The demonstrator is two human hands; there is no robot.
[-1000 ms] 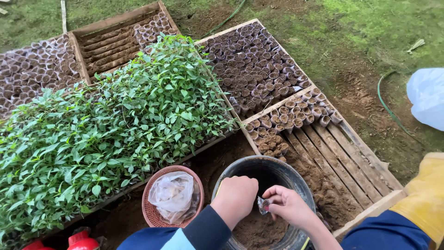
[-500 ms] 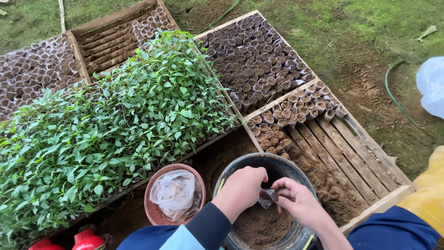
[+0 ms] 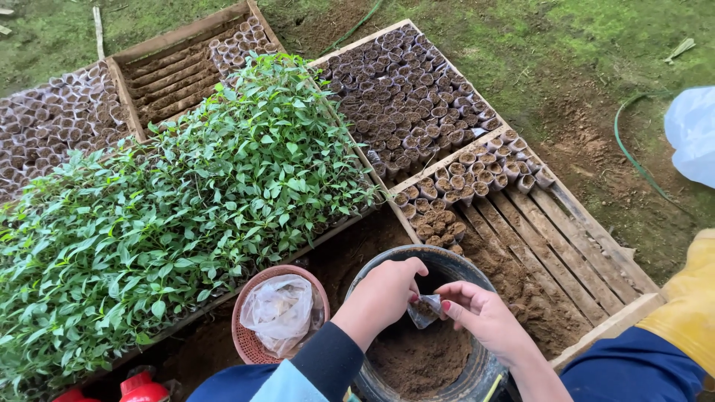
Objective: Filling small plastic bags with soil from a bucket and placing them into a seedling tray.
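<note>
The left hand (image 3: 383, 290) and right hand (image 3: 480, 316) are meeting over a black bucket (image 3: 477, 376) of soil (image 3: 417, 361), both pinching a small clear bag (image 3: 424, 309) between their fingertips. The bag is hanging just above the soil, between the two hands. Just left of the left hand, a pink basket (image 3: 242, 342) is holding crumpled plastic (image 3: 279, 313). Beyond the hands, a wooden tray (image 3: 566, 246) is carrying filled pots (image 3: 462, 186), and leafy seedlings (image 3: 186, 201) are spreading far to the left.

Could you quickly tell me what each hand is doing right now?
Left hand: closed, pinching the small plastic bag.
Right hand: closed on the same bag.
</note>
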